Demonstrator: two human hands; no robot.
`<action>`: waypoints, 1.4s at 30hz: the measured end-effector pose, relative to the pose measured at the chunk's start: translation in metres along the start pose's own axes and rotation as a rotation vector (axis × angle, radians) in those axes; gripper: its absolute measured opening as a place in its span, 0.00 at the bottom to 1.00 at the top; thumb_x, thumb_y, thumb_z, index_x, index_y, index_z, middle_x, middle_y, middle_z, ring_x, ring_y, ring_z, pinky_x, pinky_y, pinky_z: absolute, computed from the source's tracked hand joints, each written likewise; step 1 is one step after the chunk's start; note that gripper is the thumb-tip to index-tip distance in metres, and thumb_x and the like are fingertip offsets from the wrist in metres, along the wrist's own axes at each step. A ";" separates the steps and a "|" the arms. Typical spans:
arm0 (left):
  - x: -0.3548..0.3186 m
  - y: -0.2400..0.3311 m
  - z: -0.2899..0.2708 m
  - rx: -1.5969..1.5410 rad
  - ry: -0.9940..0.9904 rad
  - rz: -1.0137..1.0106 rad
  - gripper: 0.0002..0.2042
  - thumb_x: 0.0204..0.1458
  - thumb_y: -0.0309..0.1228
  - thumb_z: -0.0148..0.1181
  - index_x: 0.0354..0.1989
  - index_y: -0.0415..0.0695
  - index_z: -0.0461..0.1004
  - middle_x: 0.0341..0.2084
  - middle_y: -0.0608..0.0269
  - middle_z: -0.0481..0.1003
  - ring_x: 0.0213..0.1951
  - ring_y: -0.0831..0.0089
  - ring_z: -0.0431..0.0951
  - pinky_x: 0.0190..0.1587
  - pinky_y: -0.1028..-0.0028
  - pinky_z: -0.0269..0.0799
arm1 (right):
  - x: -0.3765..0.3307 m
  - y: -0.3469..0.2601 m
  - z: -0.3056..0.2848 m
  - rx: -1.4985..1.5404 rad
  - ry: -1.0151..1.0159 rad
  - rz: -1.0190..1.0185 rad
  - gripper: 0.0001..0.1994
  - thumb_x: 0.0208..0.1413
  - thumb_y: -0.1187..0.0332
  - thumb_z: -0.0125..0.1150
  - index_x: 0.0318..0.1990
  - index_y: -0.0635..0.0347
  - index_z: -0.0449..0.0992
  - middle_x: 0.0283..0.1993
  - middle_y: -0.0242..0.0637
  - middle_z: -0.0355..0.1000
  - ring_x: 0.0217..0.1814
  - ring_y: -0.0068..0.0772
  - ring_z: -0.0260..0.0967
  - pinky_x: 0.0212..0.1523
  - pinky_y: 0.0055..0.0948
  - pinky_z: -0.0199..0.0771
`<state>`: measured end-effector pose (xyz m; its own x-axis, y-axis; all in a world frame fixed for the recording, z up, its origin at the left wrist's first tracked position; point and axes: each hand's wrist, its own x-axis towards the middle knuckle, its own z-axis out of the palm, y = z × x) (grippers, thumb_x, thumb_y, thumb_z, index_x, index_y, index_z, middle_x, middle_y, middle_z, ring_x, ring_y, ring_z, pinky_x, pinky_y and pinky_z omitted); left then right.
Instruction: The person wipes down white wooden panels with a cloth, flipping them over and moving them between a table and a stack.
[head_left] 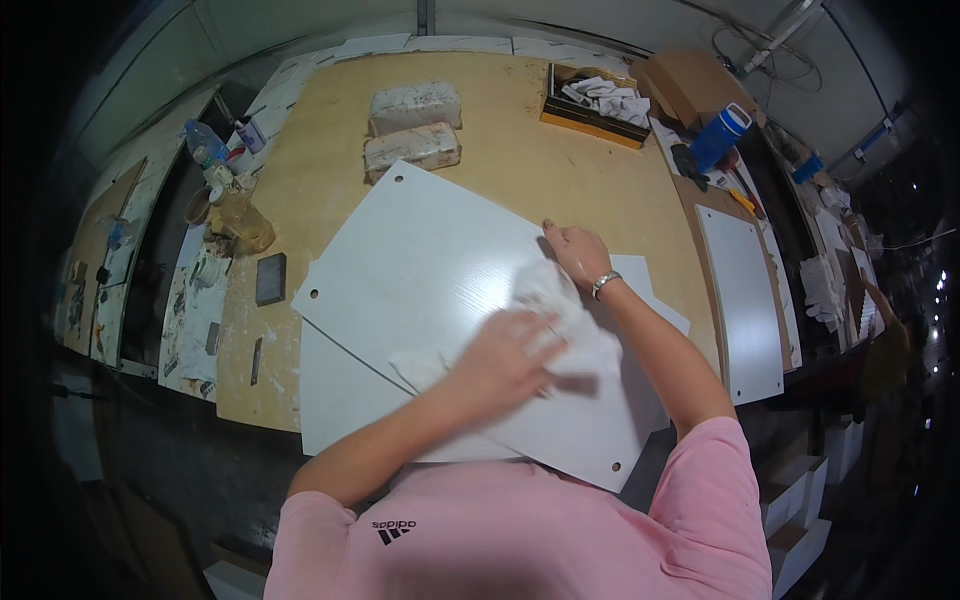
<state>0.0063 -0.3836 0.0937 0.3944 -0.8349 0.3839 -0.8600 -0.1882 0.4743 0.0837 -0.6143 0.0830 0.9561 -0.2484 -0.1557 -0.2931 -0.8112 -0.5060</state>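
Note:
A large white panel [430,260] with small holes near its corners lies tilted on a wooden worktable [510,160], on top of another white panel [340,400]. My left hand [500,360] presses a crumpled white cloth [560,310] onto the top panel; the hand is blurred with motion. My right hand [575,250], with a metal watch at the wrist, rests flat on the panel's far right edge and holds nothing.
Two wrapped whitish blocks [415,125] lie at the table's far side. An orange-edged box of white rags [595,105] stands at the back right, a blue bottle [720,135] beyond it. Another white panel [745,300] lies on the right. Bottles and jars [225,190] crowd the left.

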 end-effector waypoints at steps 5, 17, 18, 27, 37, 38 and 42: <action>0.005 -0.104 -0.024 0.366 0.046 -0.202 0.23 0.53 0.39 0.60 0.59 0.51 0.73 0.64 0.61 0.66 0.65 0.59 0.63 0.66 0.51 0.56 | -0.001 0.011 -0.003 -0.025 0.011 0.012 0.36 0.63 0.41 0.37 0.33 0.69 0.80 0.36 0.59 0.76 0.40 0.60 0.72 0.49 0.48 0.69; 0.048 -0.167 -0.006 0.460 0.354 -0.182 0.18 0.47 0.20 0.53 0.47 0.44 0.77 0.57 0.53 0.72 0.55 0.48 0.68 0.61 0.55 0.62 | -0.008 0.001 -0.007 -0.044 -0.004 -0.023 0.36 0.64 0.40 0.34 0.32 0.64 0.80 0.35 0.52 0.77 0.40 0.58 0.71 0.47 0.48 0.68; 0.051 -0.124 0.018 0.301 0.307 -0.085 0.15 0.46 0.20 0.53 0.44 0.42 0.77 0.56 0.52 0.72 0.56 0.48 0.68 0.60 0.55 0.63 | -0.008 0.002 -0.006 -0.035 -0.017 -0.022 0.36 0.64 0.40 0.34 0.31 0.64 0.80 0.35 0.52 0.76 0.39 0.58 0.71 0.46 0.48 0.68; -0.026 0.014 0.021 -0.133 -0.196 0.351 0.20 0.46 0.26 0.59 0.51 0.45 0.75 0.62 0.58 0.68 0.62 0.61 0.67 0.64 0.50 0.60 | -0.007 -0.005 -0.008 -0.097 -0.045 0.018 0.37 0.60 0.36 0.41 0.33 0.66 0.81 0.35 0.55 0.77 0.41 0.56 0.73 0.47 0.46 0.70; -0.242 -0.231 -0.196 0.474 0.770 -1.109 0.15 0.60 0.27 0.52 0.52 0.32 0.73 0.42 0.46 0.79 0.43 0.57 0.79 0.47 0.66 0.71 | 0.001 0.000 0.006 -0.095 0.050 -0.075 0.40 0.58 0.32 0.43 0.28 0.69 0.77 0.26 0.54 0.73 0.31 0.51 0.73 0.39 0.43 0.71; -0.252 -0.232 -0.202 0.433 0.802 -1.053 0.14 0.60 0.27 0.52 0.51 0.33 0.74 0.41 0.46 0.79 0.43 0.56 0.79 0.47 0.66 0.71 | 0.005 0.000 0.011 -0.094 0.079 -0.107 0.41 0.58 0.29 0.41 0.23 0.68 0.74 0.22 0.53 0.70 0.28 0.50 0.70 0.35 0.44 0.68; -0.186 -0.170 -0.173 0.329 0.849 -0.849 0.11 0.58 0.25 0.53 0.46 0.34 0.75 0.37 0.47 0.77 0.40 0.54 0.78 0.46 0.66 0.71 | 0.003 0.011 0.009 -0.122 0.097 -0.119 0.43 0.57 0.27 0.39 0.18 0.66 0.67 0.17 0.50 0.64 0.22 0.48 0.64 0.30 0.46 0.63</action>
<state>0.1348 -0.1066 0.0791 0.8441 0.1890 0.5017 -0.2230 -0.7273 0.6491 0.0830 -0.6193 0.0695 0.9813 -0.1917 -0.0149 -0.1810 -0.8946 -0.4086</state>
